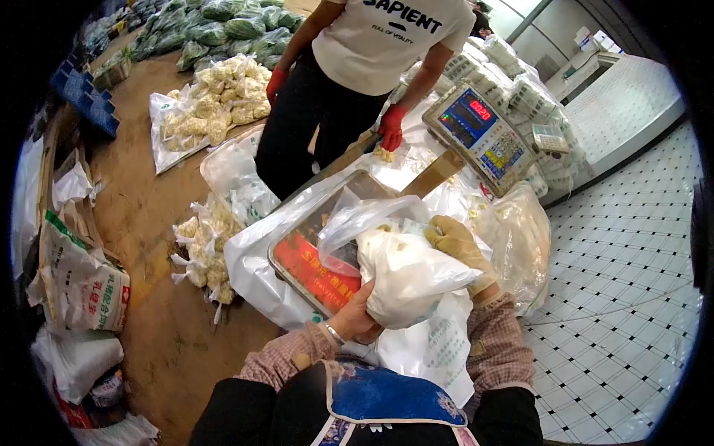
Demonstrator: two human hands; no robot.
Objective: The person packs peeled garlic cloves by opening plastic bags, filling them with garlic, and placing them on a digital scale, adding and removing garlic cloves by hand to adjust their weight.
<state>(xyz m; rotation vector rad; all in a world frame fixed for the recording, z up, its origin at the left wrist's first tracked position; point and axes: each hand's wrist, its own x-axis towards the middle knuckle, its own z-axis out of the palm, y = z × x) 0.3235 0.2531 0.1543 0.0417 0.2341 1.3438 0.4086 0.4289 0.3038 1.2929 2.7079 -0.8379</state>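
Note:
My left hand (355, 316), bare and with a bracelet at the wrist, cups the lower left side of a bulging clear plastic bag (413, 279). Pale contents fill the bag; I cannot make out what they are. On its far right side my right hand (457, 249), in a yellowish glove, grips the bag near its top. The loose open end of the plastic spreads toward the upper left. Beneath and behind the bag lies a scale pan (286, 256) with a red printed sheet (316, 275) on it.
A digital scale display (480, 123) stands at the back right. Across the table is a person in red gloves (392, 126), one hand by small pale pieces. Filled bags (216, 104) lie on the floor, with green vegetables (230, 26) behind. A crumpled plastic bag (517, 245) sits right.

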